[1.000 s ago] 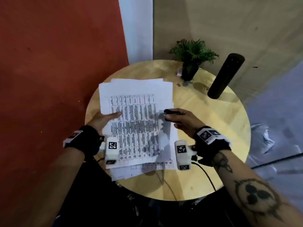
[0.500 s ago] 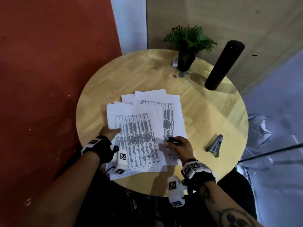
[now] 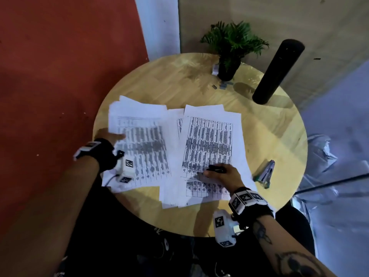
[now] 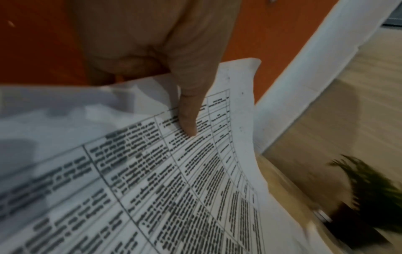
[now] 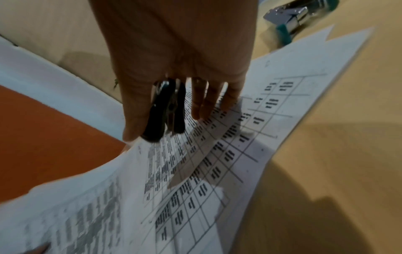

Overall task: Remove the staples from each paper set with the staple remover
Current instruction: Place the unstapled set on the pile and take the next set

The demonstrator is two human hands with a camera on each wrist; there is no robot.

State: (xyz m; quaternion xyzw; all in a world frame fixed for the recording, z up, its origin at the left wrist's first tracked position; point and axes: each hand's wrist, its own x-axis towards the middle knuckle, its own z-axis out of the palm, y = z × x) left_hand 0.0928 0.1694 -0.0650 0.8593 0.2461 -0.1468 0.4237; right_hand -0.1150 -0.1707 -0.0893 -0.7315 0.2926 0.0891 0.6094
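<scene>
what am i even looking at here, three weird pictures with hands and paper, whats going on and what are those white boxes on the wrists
There is no machine here: a person works with bare hands, wearing cameras. The white boxes with black squares are wrist cameras; a third camera sits on the head.

The wide picture is the head view, looking down on a round wooden table. The other two look along each hand toward the fingers.

On the table lie printed paper sets. The left hand grips the left paper set, thumb on top, as the left wrist view shows. The right hand rests on the right paper set and holds a small black staple remover. Beside it lies a metal stapler. At the back stand a potted plant and a black cylinder.
</scene>
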